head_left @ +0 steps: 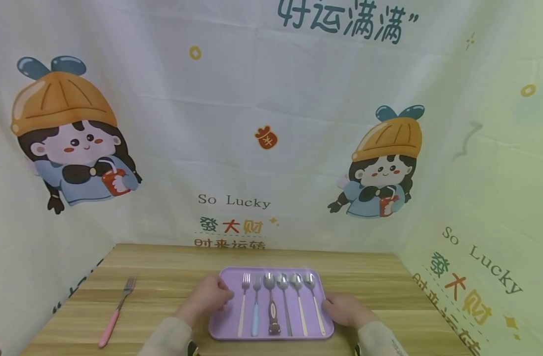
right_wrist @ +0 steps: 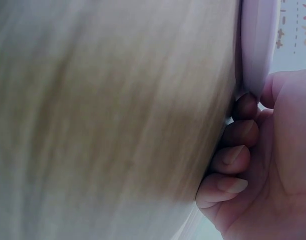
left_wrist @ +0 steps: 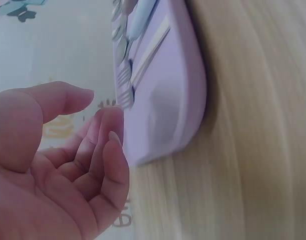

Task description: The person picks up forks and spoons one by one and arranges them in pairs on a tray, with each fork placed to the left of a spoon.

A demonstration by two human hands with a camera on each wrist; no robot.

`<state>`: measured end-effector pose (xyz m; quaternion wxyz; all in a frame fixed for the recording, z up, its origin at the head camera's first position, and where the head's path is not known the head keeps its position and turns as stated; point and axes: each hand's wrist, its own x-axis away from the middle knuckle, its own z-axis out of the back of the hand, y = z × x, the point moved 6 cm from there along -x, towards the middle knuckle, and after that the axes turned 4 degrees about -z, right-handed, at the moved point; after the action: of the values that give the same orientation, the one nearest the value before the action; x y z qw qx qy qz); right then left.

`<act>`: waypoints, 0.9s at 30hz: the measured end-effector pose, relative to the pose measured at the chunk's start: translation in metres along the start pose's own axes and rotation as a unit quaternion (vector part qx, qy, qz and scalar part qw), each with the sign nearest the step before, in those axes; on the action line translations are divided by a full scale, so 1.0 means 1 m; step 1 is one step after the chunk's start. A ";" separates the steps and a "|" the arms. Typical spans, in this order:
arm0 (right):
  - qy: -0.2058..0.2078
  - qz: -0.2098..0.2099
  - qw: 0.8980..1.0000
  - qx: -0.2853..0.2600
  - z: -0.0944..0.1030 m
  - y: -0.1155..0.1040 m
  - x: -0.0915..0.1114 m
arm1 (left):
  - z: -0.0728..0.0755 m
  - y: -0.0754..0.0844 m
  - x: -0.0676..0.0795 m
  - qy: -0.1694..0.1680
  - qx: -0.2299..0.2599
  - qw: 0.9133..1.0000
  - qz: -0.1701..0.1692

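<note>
A purple tray [head_left: 230,324] lies on the wooden table. Two forks are at its left: one pale-handled fork [head_left: 242,306] and one blue-handled fork [head_left: 255,311]. To their right are several spoons, among them a spoon with a brown bear handle [head_left: 273,309]. My left hand [head_left: 209,295] is at the tray's left side. Its fingers are loosely curved, with a gap between thumb and fingertips [left_wrist: 113,117], and nothing is held. At the tray's right edge, my right hand [head_left: 346,309] pinches the rim between thumb and curled index finger [right_wrist: 246,106].
A fork with a pink handle [head_left: 113,321] lies by itself on the table [head_left: 164,277] at the left. Printed cloth [head_left: 235,163] hangs behind the table and along both sides.
</note>
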<state>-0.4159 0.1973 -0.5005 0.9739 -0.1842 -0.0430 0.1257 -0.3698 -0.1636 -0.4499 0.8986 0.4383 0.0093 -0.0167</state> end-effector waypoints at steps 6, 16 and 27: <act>0.001 0.007 1.000 0.015 -0.013 0.017 -0.011 | 0.016 -0.014 0.000 0.014 0.025 1.000 0.006; 0.005 -0.015 1.000 -0.018 0.002 -0.003 0.003 | 0.058 -0.041 0.007 0.033 0.013 0.999 -0.012; 0.008 0.006 1.000 0.012 -0.013 0.018 -0.013 | 0.103 -0.077 0.015 0.019 0.002 1.000 0.013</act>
<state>-0.4313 0.2056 -0.5202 0.9756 -0.1734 -0.0324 0.1307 -0.3576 -0.2924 -0.4479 0.8975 0.4406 0.0205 0.0037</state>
